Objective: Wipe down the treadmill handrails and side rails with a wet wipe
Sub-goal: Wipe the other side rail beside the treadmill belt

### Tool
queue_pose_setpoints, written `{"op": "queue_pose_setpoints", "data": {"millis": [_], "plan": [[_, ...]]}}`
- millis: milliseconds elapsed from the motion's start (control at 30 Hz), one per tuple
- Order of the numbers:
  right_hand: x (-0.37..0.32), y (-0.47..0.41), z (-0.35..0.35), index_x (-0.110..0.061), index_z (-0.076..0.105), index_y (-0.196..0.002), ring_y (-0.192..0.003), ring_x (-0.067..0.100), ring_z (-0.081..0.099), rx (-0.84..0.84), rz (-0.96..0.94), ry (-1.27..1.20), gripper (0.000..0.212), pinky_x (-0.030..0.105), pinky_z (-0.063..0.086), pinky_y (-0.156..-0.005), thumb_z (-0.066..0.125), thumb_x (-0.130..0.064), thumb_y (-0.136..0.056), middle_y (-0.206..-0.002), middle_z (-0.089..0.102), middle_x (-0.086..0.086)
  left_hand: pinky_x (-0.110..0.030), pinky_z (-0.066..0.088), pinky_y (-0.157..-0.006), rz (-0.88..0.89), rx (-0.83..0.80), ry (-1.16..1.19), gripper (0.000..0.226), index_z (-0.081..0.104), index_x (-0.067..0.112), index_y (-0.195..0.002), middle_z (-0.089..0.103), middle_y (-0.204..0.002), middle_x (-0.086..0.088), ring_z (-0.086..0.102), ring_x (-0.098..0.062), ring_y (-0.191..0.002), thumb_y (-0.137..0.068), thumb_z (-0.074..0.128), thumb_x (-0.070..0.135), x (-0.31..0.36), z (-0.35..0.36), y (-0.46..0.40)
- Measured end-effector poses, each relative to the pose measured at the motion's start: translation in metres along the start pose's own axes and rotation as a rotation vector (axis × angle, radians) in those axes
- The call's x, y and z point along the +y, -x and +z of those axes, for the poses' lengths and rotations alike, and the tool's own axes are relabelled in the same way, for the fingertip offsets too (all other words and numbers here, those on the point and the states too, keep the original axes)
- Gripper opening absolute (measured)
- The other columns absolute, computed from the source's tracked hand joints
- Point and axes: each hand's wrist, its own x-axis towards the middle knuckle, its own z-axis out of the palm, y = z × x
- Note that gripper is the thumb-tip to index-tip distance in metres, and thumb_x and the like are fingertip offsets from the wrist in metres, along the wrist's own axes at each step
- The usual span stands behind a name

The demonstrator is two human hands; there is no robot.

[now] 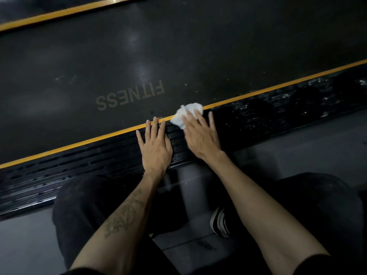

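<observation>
A black ribbed side rail with a yellow inner stripe runs diagonally across the view beside the treadmill belt, which reads FITNESS. My right hand lies flat with straight fingers on a crumpled white wet wipe, pressing it onto the rail at the yellow stripe. My left hand rests flat on the rail just left of it, fingers spread, fingertips reaching the stripe. The rail to the right of the wipe glistens wet.
The far side rail with its own yellow stripe crosses the top left. Grey floor lies below the near rail. My knees in dark trousers and a striped shoe fill the bottom.
</observation>
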Motion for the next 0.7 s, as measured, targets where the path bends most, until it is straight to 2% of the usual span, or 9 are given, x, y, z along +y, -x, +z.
{"op": "queue_pose_setpoints", "data": {"millis": [67, 133, 267, 333, 500, 567, 700], "plan": [[0.004, 0.002, 0.000, -0.017, 0.033, -0.159, -0.155, 0.024, 0.021, 0.047, 0.168, -0.083, 0.065, 0.061, 0.007, -0.123, 0.013, -0.039, -0.101, -0.170, 0.018, 0.000, -0.057, 0.008, -0.127, 0.000, 0.002, 0.000, 0.055, 0.040, 0.021, -0.156, 0.030, -0.167, -0.003, 0.015, -0.023, -0.158, -0.105, 0.027, 0.034, 0.000, 0.001, 0.000], [-0.009, 0.005, 0.003, -0.014, 0.031, -0.159, -0.156, 0.025, 0.019, 0.072, 0.202, -0.109, 0.067, 0.059, 0.007, -0.124, 0.014, -0.041, -0.100, -0.170, 0.020, 0.003, -0.057, 0.009, -0.127, 0.000, 0.004, -0.007, 0.054, 0.040, 0.022, -0.156, 0.029, -0.167, -0.002, 0.015, -0.022, -0.158, -0.105, 0.027, 0.035, 0.000, 0.002, 0.001], [-0.019, 0.010, 0.007, -0.014, 0.036, -0.158, -0.155, 0.023, 0.022, 0.037, -0.074, -0.066, 0.065, 0.060, 0.017, -0.123, 0.021, -0.038, -0.100, -0.168, 0.027, 0.005, -0.058, 0.010, -0.126, 0.002, -0.002, -0.005, 0.055, 0.041, 0.021, -0.156, 0.028, -0.168, -0.003, 0.014, -0.022, -0.158, -0.105, 0.025, 0.037, 0.000, 0.002, 0.001], [-0.003, 0.010, 0.005, -0.018, 0.036, -0.158, -0.155, 0.022, 0.023, 0.040, -0.103, -0.014, 0.062, 0.060, 0.018, -0.123, 0.022, -0.036, -0.101, -0.168, 0.025, 0.003, -0.057, 0.009, -0.127, 0.009, -0.005, -0.007, 0.055, 0.040, 0.022, -0.156, 0.027, -0.168, -0.003, 0.014, -0.023, -0.158, -0.105, 0.026, 0.039, 0.000, 0.002, 0.001], [0.006, 0.008, 0.002, -0.016, 0.029, -0.160, -0.157, 0.024, 0.013, 0.071, 0.224, -0.115, 0.068, 0.059, 0.007, -0.124, 0.011, -0.042, -0.100, -0.171, 0.015, 0.003, -0.053, 0.010, -0.128, 0.088, -0.001, -0.009, 0.052, 0.041, 0.021, -0.156, 0.025, -0.169, -0.004, 0.014, -0.022, -0.158, -0.107, 0.033, 0.036, -0.001, 0.003, 0.002], [-0.010, 0.010, 0.004, -0.015, 0.028, -0.160, -0.157, 0.025, 0.012, 0.061, 0.171, -0.130, 0.070, 0.058, 0.007, -0.124, 0.014, -0.044, -0.098, -0.170, 0.016, 0.005, -0.050, 0.012, -0.128, 0.130, 0.005, -0.001, 0.051, 0.043, 0.019, -0.155, 0.024, -0.169, -0.005, 0.015, -0.022, -0.158, -0.107, 0.033, 0.034, 0.000, 0.004, 0.002], [-0.003, 0.014, 0.008, -0.019, 0.030, -0.161, -0.156, 0.021, 0.018, 0.033, -0.077, -0.062, 0.065, 0.059, 0.016, -0.124, 0.021, -0.039, -0.099, -0.170, 0.019, 0.002, -0.050, 0.012, -0.128, 0.177, -0.006, 0.001, 0.051, 0.043, 0.019, -0.155, 0.026, -0.168, -0.006, 0.015, -0.021, -0.158, -0.107, 0.031, 0.033, 0.002, 0.003, 0.001]]}}
